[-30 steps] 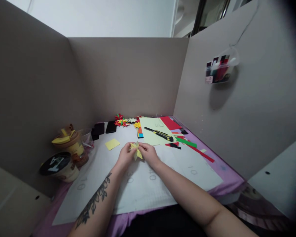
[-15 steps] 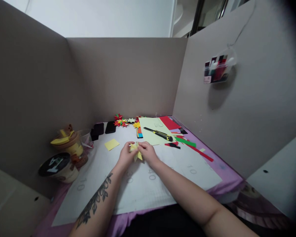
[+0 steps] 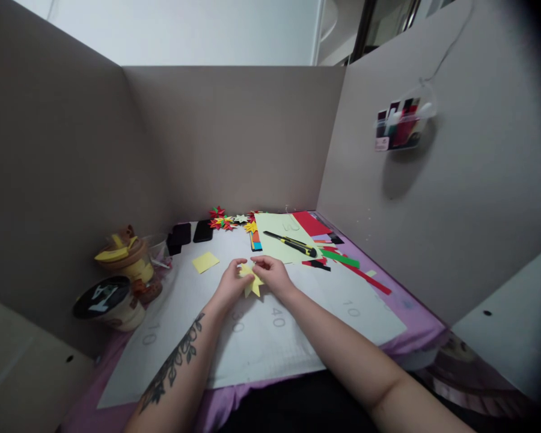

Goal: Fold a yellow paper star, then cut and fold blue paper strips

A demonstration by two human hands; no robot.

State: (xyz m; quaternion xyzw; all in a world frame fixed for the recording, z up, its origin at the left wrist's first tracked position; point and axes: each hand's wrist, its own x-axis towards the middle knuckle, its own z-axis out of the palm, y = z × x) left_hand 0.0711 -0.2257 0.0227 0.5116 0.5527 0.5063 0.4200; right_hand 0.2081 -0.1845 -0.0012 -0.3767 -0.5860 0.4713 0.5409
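Observation:
Between my two hands is a pale yellow folded paper star (image 3: 252, 285), its lower points facing me. My left hand (image 3: 232, 281) is closed on its left side, thumb against the paper. My right hand (image 3: 273, 276) grips it from the right with thumb and fingers, partly covering the upper points. A yellow paper square (image 3: 205, 262) lies beyond my left hand. Past my right hand, a black and yellow utility knife (image 3: 293, 243) rests on a light green sheet (image 3: 275, 252).
Several finished paper stars (image 3: 223, 221) sit at the back near a black phone (image 3: 203, 231). Paper strips (image 3: 342, 258) and a red sheet (image 3: 311, 222) lie to the right. Pots (image 3: 112, 304) stand at the left. A plastic holder (image 3: 401, 126) hangs on the right panel.
The star has turned slightly between my hands, showing more of its flat face and lower points. My right fingers have lifted and spread a little. The camera view has shifted slightly.

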